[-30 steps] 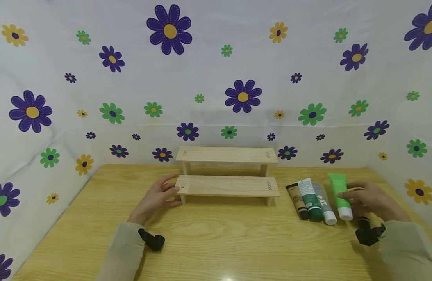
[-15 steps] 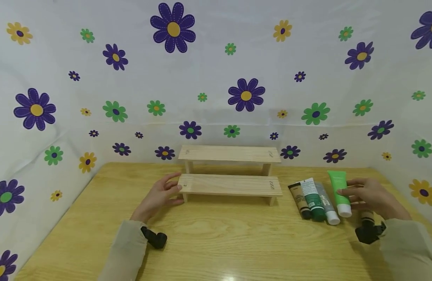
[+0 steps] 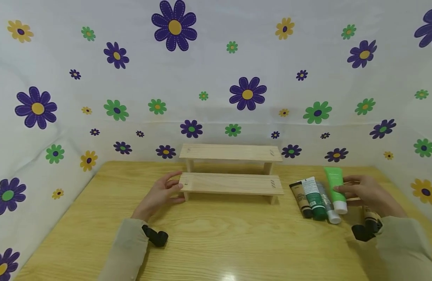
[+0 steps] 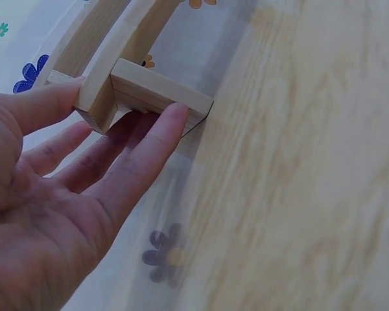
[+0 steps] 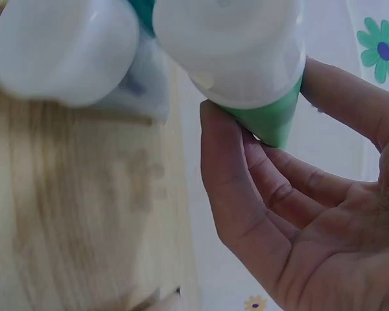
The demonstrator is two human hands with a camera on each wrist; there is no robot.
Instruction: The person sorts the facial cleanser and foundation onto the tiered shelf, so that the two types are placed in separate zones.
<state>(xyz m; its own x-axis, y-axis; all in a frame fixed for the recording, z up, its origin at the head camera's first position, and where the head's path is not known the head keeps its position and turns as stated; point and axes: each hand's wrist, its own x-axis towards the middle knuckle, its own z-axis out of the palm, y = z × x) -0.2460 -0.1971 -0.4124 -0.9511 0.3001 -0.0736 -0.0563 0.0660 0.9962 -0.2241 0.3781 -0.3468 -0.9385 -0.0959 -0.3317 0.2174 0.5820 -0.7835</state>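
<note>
In the head view, my left hand [image 3: 159, 197] holds the left end of a two-step wooden shelf [image 3: 231, 183]. The left wrist view shows the thumb at the lower board's end and the fingers against its leg [image 4: 162, 87]. With thumb and fingers, my right hand [image 3: 368, 195] pinches a light green squeeze tube [image 3: 334, 183], white cap downward. The tube is tilted, and in the right wrist view its white cap [image 5: 233, 52] is close to the camera. Left of it lie a grey tube [image 3: 324, 197], a white-and-green tube [image 3: 314, 199] and a brown tube [image 3: 300, 199].
Another brown tube [image 3: 370, 214] is partly hidden under the right wrist. The wooden table [image 3: 216, 242] meets flower-printed cloth [image 3: 209, 74] at the back and sides. The shelf's upper step [image 3: 231, 152] stands close to the back cloth.
The green tube has moved slightly left and up in my right hand, toward the grey tube, overlapping it in view. My left hand stays at the shelf's end. The head view has shifted a little.
</note>
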